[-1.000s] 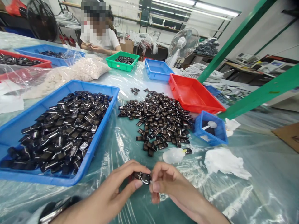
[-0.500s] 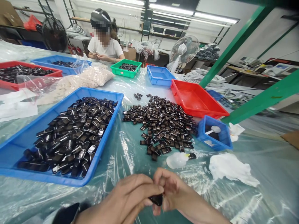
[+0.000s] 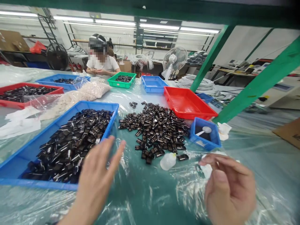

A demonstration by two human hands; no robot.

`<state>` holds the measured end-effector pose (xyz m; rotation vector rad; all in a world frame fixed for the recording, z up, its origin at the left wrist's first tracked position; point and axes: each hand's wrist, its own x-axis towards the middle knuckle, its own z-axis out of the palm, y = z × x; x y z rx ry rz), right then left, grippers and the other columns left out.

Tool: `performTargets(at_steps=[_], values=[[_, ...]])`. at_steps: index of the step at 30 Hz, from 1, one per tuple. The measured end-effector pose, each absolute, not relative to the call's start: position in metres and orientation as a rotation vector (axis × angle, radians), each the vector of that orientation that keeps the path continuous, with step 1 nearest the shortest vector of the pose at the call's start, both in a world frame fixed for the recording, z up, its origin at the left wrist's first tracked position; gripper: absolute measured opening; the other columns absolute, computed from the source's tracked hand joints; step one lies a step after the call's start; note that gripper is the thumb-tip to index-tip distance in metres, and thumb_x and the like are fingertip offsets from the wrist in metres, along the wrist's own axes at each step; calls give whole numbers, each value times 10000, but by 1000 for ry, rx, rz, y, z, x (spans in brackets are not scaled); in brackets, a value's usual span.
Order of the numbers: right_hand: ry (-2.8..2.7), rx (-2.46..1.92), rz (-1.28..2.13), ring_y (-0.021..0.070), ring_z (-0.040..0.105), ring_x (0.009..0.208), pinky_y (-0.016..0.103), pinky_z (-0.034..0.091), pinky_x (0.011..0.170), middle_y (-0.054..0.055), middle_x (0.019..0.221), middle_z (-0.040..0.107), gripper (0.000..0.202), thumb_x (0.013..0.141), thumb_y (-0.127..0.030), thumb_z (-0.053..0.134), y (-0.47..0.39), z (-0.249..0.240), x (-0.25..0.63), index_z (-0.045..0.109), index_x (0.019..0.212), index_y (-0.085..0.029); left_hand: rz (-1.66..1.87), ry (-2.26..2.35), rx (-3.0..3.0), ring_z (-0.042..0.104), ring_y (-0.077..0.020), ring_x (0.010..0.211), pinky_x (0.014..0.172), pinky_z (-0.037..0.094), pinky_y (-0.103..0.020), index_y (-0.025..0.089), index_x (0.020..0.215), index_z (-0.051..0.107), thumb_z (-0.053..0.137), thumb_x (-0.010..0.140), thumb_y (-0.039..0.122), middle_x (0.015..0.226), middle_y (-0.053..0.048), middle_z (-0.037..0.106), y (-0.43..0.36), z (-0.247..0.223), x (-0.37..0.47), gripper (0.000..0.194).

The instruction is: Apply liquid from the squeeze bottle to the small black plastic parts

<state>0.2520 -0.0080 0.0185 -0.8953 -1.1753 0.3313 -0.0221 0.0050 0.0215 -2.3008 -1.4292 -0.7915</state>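
Observation:
My left hand [image 3: 97,170] hangs over the right edge of the large blue tray [image 3: 17,161], its fingers spread and nothing visible in them. Inside that tray lies a heap of small glossy black plastic pieces [image 3: 77,137]. My right hand [image 3: 231,190] is at the right, loosely curled, thumb and forefinger apart, over a crumpled white cloth [image 3: 206,170] that it partly hides. I see nothing in its fingers. Between the hands stands a small translucent squeeze bottle [image 3: 168,161] with a yellowish tip, beside a single black piece [image 3: 182,157].
Behind the bottle spreads a loose pile of black pieces [image 3: 159,128]. To its right are a red tray [image 3: 189,104] and a small blue bin [image 3: 206,132] with a white spoon. A bag of pale parts [image 3: 93,89], a green post [image 3: 211,59] and a seated person [image 3: 102,64] are farther off.
My hands have parted: the left moved to the blue tray, the right toward the white cloth. The black piece they held together is no longer visible in them. The head view tilted upward.

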Motion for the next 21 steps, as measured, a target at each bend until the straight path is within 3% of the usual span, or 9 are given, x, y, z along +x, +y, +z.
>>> performTargets(at_steps=[1, 3, 6, 11, 14, 17, 21], values=[[-1181, -937, 287, 163, 537, 884, 318, 410, 847, -7, 987, 569, 251, 870, -261, 604, -7, 14, 254, 545, 1110, -305, -671, -1336, -2361, 440, -396, 1244, 971, 358, -591, 163, 1403, 398, 323, 808, -146, 1395, -199, 438, 6, 15, -12, 675], [-1275, -1079, 373, 183, 564, 940, 343, 433, 857, 36, 1113, 587, 428, 811, -218, 669, -4, 2, 254, 501, 1201, -280, -579, -1302, -2440, 545, -389, 1129, 890, 446, -563, 88, 1344, 448, 376, 902, -10, 1281, -228, 549, 13, 3, 9, 458], [-1458, -1269, 545, 205, 627, 915, 351, 501, 801, 76, 1181, 623, 552, 744, -176, 712, -3, -14, 246, 484, 1240, -256, -584, -1338, -2502, 590, -355, 1065, 830, 509, -519, 52, 1303, 468, 403, 970, 159, 1234, -231, 590, 38, -13, 32, 356], [-1617, -1446, 693, 180, 621, 712, 268, 527, 624, 5, 838, 678, 207, 791, -215, 647, -7, -19, 236, 630, 992, -262, -587, -1260, -2723, 619, -241, 1035, 840, 528, -417, 124, 1097, 598, 571, 913, 108, 1200, -97, 609, 71, -26, 39, 187], [-1629, -1462, 759, 188, 636, 789, 266, 534, 676, 18, 877, 663, 254, 839, -281, 597, -14, -14, 234, 587, 1092, -267, -621, -1310, -2817, 609, -237, 1005, 822, 519, -415, 128, 1049, 583, 536, 923, 96, 1155, -92, 605, 63, -23, 34, 138], [-1604, -1447, 810, 193, 652, 884, 249, 535, 716, 42, 967, 665, 299, 885, -335, 531, -19, -11, 234, 529, 1175, -263, -684, -1430, -2896, 607, -202, 796, 688, 512, -346, 153, 984, 516, 355, 973, 99, 921, -71, 626, 42, -12, 28, 169], [-1565, -1321, 798, 191, 665, 783, 236, 536, 666, 47, 924, 675, 290, 873, -423, 543, -26, -9, 231, 575, 1108, -255, -763, -1577, -2974, 545, -162, 613, 559, 449, -280, 188, 893, 445, 298, 961, 135, 733, -8, 561, 23, -1, 20, 170]])
